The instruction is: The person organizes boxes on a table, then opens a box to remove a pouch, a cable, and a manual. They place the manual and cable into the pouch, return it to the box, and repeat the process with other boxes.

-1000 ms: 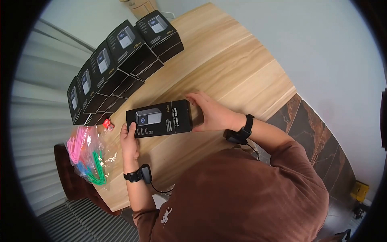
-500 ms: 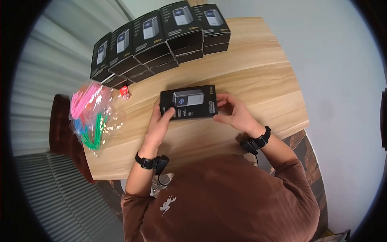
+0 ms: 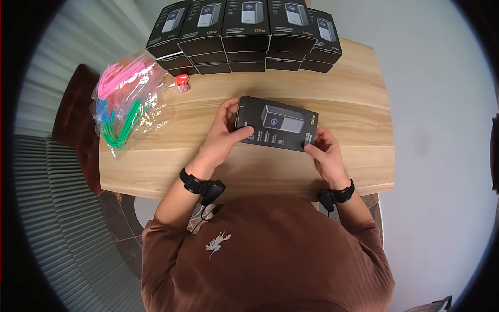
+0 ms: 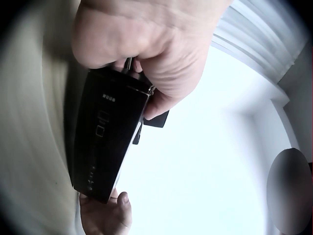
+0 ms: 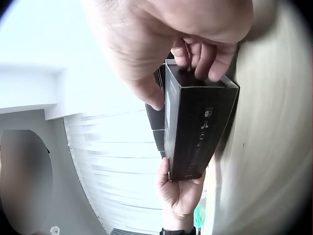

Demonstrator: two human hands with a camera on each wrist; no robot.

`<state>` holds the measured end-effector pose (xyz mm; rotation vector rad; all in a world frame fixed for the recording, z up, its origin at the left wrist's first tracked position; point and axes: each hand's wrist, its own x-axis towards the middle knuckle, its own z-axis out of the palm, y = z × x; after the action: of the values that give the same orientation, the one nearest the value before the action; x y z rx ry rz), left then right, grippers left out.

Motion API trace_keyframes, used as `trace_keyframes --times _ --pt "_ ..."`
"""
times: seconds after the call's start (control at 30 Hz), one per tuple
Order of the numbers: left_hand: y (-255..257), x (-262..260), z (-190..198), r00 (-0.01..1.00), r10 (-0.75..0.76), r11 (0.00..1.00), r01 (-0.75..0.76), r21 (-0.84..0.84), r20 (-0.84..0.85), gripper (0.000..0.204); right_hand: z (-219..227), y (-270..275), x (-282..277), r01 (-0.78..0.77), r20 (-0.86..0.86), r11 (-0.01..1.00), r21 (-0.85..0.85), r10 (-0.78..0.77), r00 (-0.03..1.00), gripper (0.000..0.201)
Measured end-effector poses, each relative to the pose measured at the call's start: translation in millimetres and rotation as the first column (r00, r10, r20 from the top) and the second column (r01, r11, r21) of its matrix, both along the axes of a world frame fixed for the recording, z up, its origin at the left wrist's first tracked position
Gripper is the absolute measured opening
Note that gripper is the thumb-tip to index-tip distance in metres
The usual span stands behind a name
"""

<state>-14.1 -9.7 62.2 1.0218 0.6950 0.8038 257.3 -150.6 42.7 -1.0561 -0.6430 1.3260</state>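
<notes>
A black product box [image 3: 283,125] with a silver device pictured on its face and "130w" in gold is held over the middle of the table, its printed face up and slightly slanted. My left hand [image 3: 218,143] grips its left end, thumb lying on the printed face and fingers behind. At the opposite end my right hand [image 3: 328,156] holds the lower corner between thumb and fingers. In the right wrist view, the fingertips [image 5: 205,61] of that hand curl against the end of the box. The left wrist view shows the long dark side of the box [image 4: 105,132].
Stacked black boxes [image 3: 247,41] of the same print stand in a row along the back of the table [image 3: 358,99]. At the left lies a clear plastic bag [image 3: 140,78] with pink, green and blue strands, beside a small red-wrapped item [image 3: 182,83].
The head view has turned, so the table appears squarer. The box has tilted from right end higher to right end lower in view. My right thumb has come onto its printed face.
</notes>
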Motion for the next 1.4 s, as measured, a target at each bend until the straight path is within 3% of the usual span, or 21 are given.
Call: trace_keyframes --times 0.13,0.23,0.37,0.53,0.63,0.77,0.9,1.13,1.23,1.37,1.4 --pt "-13.8 8.5 16.1 0.99 0.005 0.997 0.006 0.076 -0.141 0.089 8.9 2.6 -5.9 0.041 -0.001 0.999 0.023 -0.041 0.999 0.061" --pt "-12.0 6.8 9.7 0.988 -0.033 0.999 0.038 0.028 -0.153 0.091 4.0 7.7 2.8 0.066 0.033 0.998 0.022 -0.067 0.997 0.052" --pt "-1.3 1.4 7.1 0.997 -0.033 0.994 0.025 -0.103 -0.076 0.077 -6.9 11.6 9.0 0.127 -0.049 0.992 -0.007 -0.127 0.991 0.037" --pt "13.4 -8.9 -8.0 0.996 -0.086 0.974 0.083 -0.213 -0.005 0.066 -1.3 15.0 13.3 0.07 -0.068 0.998 0.001 -0.07 0.995 0.029" --pt "19.2 -20.8 -3.6 0.992 -0.023 0.961 -0.012 -0.276 -0.124 0.061 1.7 16.3 25.1 0.082 -0.08 0.996 -0.024 -0.084 0.993 0.029" --pt "19.2 -40.8 -11.9 0.993 0.111 0.955 -0.098 -0.281 0.032 0.051 1.9 16.7 50.0 0.145 -0.018 0.987 -0.062 -0.146 0.989 0.028" --pt "20.1 -73.7 -16.4 0.98 0.2 0.936 -0.192 -0.295 -0.002 0.051 -1.3 24.9 72.1 0.201 0.054 0.975 -0.092 -0.197 0.979 0.022" --pt "2.2 -118.2 -14.1 0.924 0.379 0.892 -0.376 -0.251 -0.038 0.037 1.8 45.4 94.3 0.156 0.085 0.982 -0.11 -0.147 0.986 0.028" --pt "-11.1 -116.5 -8.5 0.916 0.385 0.89 -0.401 -0.217 -0.112 0.032 -0.3 62.2 88.0 0.136 0.12 0.99 -0.021 -0.133 0.984 0.035" --pt "-27.0 -120.8 -1.4 0.879 0.324 0.917 -0.383 -0.112 -0.351 0.036 -5.0 82.7 74.9 0.311 0.43 0.931 0.193 -0.365 0.826 0.045" --pt "-32.0 -123.1 -0.4 0.858 0.307 0.924 -0.372 -0.088 -0.412 0.038 -2.9 80.1 69.4 0.332 0.606 0.896 0.296 -0.445 0.659 0.045"
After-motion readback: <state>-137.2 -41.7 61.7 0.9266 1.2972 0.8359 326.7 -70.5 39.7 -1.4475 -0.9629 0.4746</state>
